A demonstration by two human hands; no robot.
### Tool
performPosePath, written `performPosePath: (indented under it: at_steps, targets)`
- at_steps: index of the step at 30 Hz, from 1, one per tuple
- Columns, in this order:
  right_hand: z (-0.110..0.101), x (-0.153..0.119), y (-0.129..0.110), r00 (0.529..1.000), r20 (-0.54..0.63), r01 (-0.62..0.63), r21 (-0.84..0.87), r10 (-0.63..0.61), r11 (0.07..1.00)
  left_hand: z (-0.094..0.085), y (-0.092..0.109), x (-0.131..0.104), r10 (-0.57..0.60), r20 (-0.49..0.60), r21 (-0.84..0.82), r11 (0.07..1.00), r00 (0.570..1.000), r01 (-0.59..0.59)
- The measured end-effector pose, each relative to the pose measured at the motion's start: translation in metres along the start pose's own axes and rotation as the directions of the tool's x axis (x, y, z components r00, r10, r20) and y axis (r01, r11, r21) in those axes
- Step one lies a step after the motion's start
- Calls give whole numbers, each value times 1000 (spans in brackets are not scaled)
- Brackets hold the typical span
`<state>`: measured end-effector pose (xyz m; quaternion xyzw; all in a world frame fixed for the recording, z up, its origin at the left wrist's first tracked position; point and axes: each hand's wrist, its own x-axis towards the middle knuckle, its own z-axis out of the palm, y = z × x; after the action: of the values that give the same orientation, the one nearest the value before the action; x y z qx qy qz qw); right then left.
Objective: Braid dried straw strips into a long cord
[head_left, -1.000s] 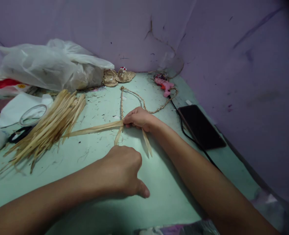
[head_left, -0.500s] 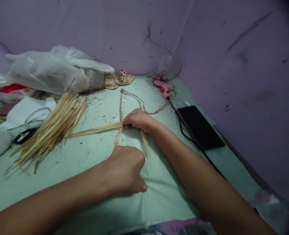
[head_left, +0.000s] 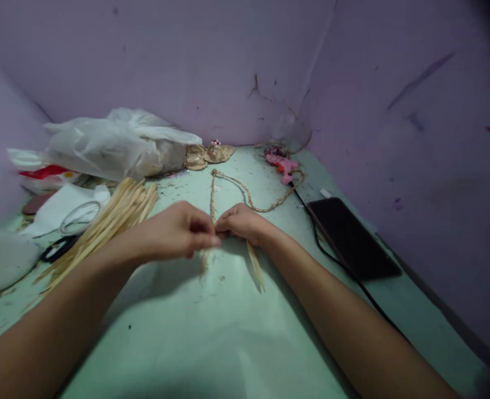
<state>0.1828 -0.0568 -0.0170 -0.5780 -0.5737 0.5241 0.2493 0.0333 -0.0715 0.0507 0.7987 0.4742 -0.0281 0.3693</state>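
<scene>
A thin braided cord (head_left: 251,199) loops over the pale green table, one end running down to my hands. My right hand (head_left: 240,220) pinches that end at the braid, and a loose fibre strip (head_left: 256,267) sticks out below it. Just left of it, my left hand (head_left: 185,231) is closed in a pinch, its fingertips close to my right fingers. Motion blur and the hand itself hide what it holds, if anything. Another strip end hangs blurred beneath the left fingertips. A bundle of dry fibre strips (head_left: 109,221) lies behind my left forearm.
At the back left are a plastic bag (head_left: 115,144), a tape roll (head_left: 80,217) and black-handled scissors (head_left: 60,248). Woven pieces (head_left: 220,153) lie near the wall. To the right are a pink glue gun (head_left: 283,166), its black cable and a dark phone (head_left: 352,237).
My left hand has moved up and forward to beside my right hand. The long strip that stretched left is no longer visible. The camera view has shifted slightly.
</scene>
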Motion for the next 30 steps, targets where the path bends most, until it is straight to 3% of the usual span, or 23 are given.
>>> performPosePath:
  at_steps: [2, 4, 8, 11, 15, 17, 20, 21, 25, 30]
  targets:
    - [0, -1, -1, 1000, 11, -1, 19, 1, 1000, -14, -13, 6, -106, -302, -64, 994, 947, 91]
    - [0, -2, -2, 1000, 23, -11, 29, 10, 1000, -17, -23, 13, -165, -413, -75, 986, 896, 147]
    - [1, -2, -4, 998, 33, -46, 43, 45, 998, -2, -30, 21, -84, -324, 42, 994, 942, 103]
    - [1, -1, -4, 998, 40, -54, 67, 51, 996, 11, -30, 24, -1, -343, 147, 988, 939, 55]
    - [1, -2, -5, 998, 49, -43, 94, 39, 995, 12, -32, 27, 4, -357, 151, 987, 934, 53]
    - [1, -2, -5, 998, 45, -37, 98, 32, 994, 9, -33, 27, -12, -408, 153, 985, 913, 81]
    - [1, -2, -4, 998, 48, -33, 101, 28, 994, 5, -34, 27, -41, -548, 197, 964, 836, 177]
    - [1, -2, -4, 998, 51, -35, 104, 30, 994, 6, -34, 27, -47, -559, 201, 961, 828, 191]
    - [1, -1, -3, 997, 56, -51, 110, 45, 993, 13, -37, 30, -41, -418, 127, 987, 907, 103]
    - [2, 0, -3, 997, 48, -59, 84, 55, 995, 16, -40, 32, -61, -376, -46, 998, 925, 48]
